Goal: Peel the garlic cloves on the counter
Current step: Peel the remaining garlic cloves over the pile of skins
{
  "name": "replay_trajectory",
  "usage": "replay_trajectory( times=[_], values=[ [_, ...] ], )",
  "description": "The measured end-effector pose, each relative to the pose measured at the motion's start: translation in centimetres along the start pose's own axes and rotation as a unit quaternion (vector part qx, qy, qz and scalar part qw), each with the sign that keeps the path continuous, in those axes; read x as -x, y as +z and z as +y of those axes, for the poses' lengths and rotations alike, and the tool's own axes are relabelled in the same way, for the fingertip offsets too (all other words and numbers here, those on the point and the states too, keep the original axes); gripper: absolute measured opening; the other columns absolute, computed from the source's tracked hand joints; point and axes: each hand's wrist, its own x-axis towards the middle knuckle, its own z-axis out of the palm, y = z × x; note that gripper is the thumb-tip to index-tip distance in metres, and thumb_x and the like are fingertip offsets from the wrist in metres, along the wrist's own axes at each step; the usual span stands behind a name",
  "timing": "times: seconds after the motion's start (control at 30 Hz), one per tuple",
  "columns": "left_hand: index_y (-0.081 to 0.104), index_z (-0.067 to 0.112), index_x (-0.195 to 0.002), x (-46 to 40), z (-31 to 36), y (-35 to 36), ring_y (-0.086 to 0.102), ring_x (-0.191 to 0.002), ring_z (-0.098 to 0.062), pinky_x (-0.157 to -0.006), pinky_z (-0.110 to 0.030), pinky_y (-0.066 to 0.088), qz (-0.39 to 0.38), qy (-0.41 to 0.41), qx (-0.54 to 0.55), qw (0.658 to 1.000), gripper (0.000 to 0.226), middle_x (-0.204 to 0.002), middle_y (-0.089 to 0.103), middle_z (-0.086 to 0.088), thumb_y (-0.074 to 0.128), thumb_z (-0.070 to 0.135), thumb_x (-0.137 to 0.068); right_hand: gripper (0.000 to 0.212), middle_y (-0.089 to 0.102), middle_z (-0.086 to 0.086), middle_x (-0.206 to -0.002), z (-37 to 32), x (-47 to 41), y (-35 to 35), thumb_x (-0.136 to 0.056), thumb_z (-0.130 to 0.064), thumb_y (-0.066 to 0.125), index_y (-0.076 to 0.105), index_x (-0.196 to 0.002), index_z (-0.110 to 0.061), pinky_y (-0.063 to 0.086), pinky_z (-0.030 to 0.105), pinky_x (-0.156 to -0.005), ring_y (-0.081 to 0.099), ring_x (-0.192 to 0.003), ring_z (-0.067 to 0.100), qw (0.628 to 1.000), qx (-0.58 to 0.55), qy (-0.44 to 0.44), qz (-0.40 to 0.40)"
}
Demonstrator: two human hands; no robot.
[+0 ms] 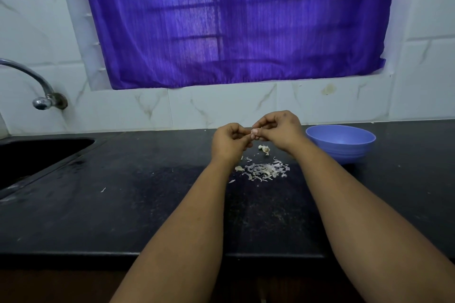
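Observation:
My left hand [230, 141] and my right hand [278, 130] meet above the black counter [123, 204], fingers curled toward each other. Between their fingertips they pinch a small garlic clove [251, 133], mostly hidden by the fingers. Just below the hands, a loose unpeeled garlic clove [265, 149] lies on the counter. A heap of papery garlic skins [264, 171] is spread out nearer to me, between my forearms.
A blue bowl [341, 141] stands to the right of my right hand, near the wall. A dark sink [37, 155] is sunk into the counter at the left, with a chrome tap [41, 96] above it. A purple curtain [229, 19] covers the window behind.

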Motion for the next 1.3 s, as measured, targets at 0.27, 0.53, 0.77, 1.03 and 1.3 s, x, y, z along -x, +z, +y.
replay_trajectory(
  times=[0.27, 0.53, 0.77, 1.03, 1.3],
  values=[
    [0.071, 0.006, -0.093, -0.2, -0.2, 0.2, 0.066, -0.061, -0.009, -0.065, -0.025, 0.055, -0.012, 0.0, -0.009, 1.0, 0.007, -0.076, 0.071, -0.005, 0.071, 0.009, -0.086, 0.008, 0.073, 0.004, -0.074, -0.1, -0.2, 0.6, -0.079, -0.005, 0.076, 0.072, -0.077, -0.012, 0.059, 0.027, -0.076, 0.071, -0.074, 0.017, 0.996, 0.057, -0.05, 0.038],
    [0.069, 0.009, -0.087, -0.1, -0.2, 0.1, 0.066, -0.064, -0.009, -0.063, -0.018, 0.053, 0.018, 0.011, 0.023, 1.0, 0.01, -0.075, 0.07, -0.006, 0.075, 0.003, -0.081, 0.01, 0.073, 0.002, -0.073, 0.4, -0.4, 1.1, -0.086, -0.009, 0.069, 0.068, -0.078, -0.016, 0.058, 0.038, -0.084, 0.069, -0.073, 0.012, 0.999, 0.039, -0.027, 0.022],
    [0.069, 0.009, -0.083, 0.1, 0.1, 0.0, 0.064, -0.068, -0.01, -0.073, -0.026, 0.058, 0.043, 0.027, -0.007, 0.999, 0.017, -0.073, 0.068, -0.001, 0.082, 0.006, -0.073, 0.022, 0.073, 0.001, -0.068, -0.2, 0.0, 0.4, -0.077, -0.006, 0.073, 0.066, -0.092, -0.02, 0.059, 0.042, -0.078, 0.071, -0.076, 0.019, 0.998, -0.04, -0.028, 0.048],
    [0.072, 0.005, -0.083, 0.3, 0.3, 0.0, 0.066, -0.065, -0.006, -0.066, -0.018, 0.055, 0.034, 0.032, -0.019, 0.999, 0.017, -0.073, 0.071, -0.004, 0.084, 0.008, -0.071, 0.045, 0.072, -0.008, -0.065, -0.5, 0.4, 0.3, -0.07, -0.008, 0.075, 0.048, -0.103, -0.023, 0.043, 0.009, -0.054, 0.061, -0.059, 0.0, 0.997, 0.024, -0.045, 0.059],
    [0.074, 0.007, -0.081, 0.0, 0.1, 0.1, 0.072, -0.074, -0.018, -0.072, -0.028, 0.059, 0.025, 0.03, -0.039, 0.998, 0.017, -0.075, 0.073, -0.006, 0.085, 0.01, -0.069, 0.048, 0.07, -0.008, -0.067, -0.5, 0.5, 0.2, -0.073, -0.007, 0.074, 0.041, -0.107, -0.018, 0.042, 0.012, -0.055, 0.061, -0.062, 0.003, 0.997, 0.04, -0.034, 0.054]
  ],
)
